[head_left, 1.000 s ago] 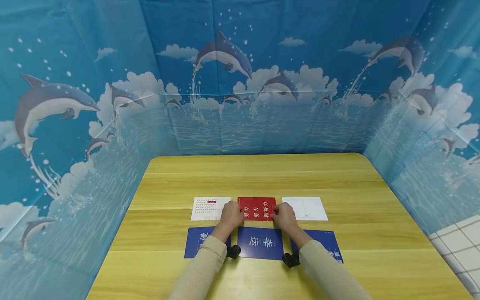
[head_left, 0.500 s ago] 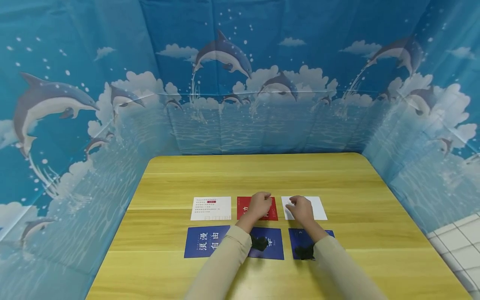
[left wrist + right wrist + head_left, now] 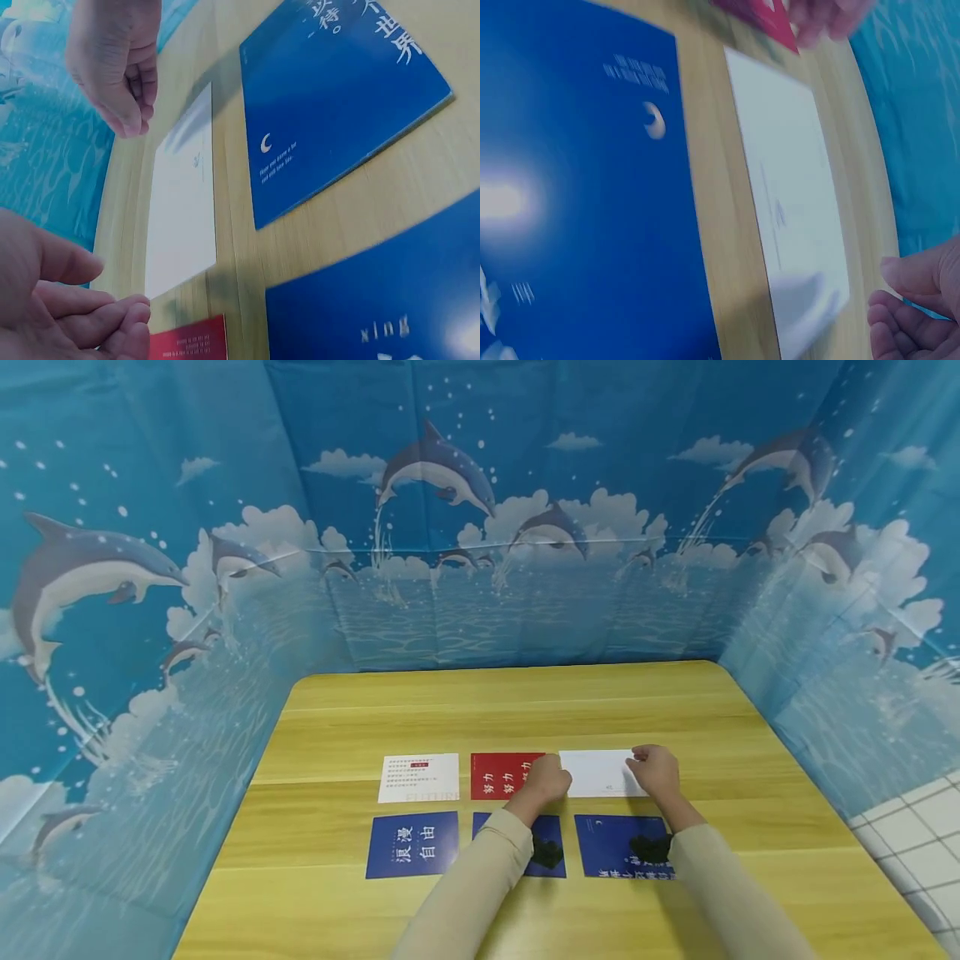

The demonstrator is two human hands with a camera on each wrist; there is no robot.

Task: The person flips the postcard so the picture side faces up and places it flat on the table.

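Observation:
A plain white card (image 3: 596, 774) with small faint print lies on the table at the right end of the back row. My left hand (image 3: 545, 779) is at its left end, overlapping the right side of the red card (image 3: 495, 777). In the left wrist view, my left thumb stands apart from loosely bent fingers, with nothing between them. My right hand (image 3: 657, 770) hovers by the white card's right end. The right wrist view shows its thumb and bent fingers (image 3: 904, 330) separated, holding nothing. The white card lies flat beneath both hands.
A white card with printed lines (image 3: 418, 777) is at the back row's left. In front lie blue cards: one at left (image 3: 412, 845), one in the middle (image 3: 390, 285) partly under my left sleeve, one at right (image 3: 607, 843). A dolphin-print curtain (image 3: 480, 618) surrounds the wooden table (image 3: 420, 710).
Both hands have moved right, from the red card's two side edges to the ends of the plain white card. The red card is left lying on the table. The view has shifted slightly.

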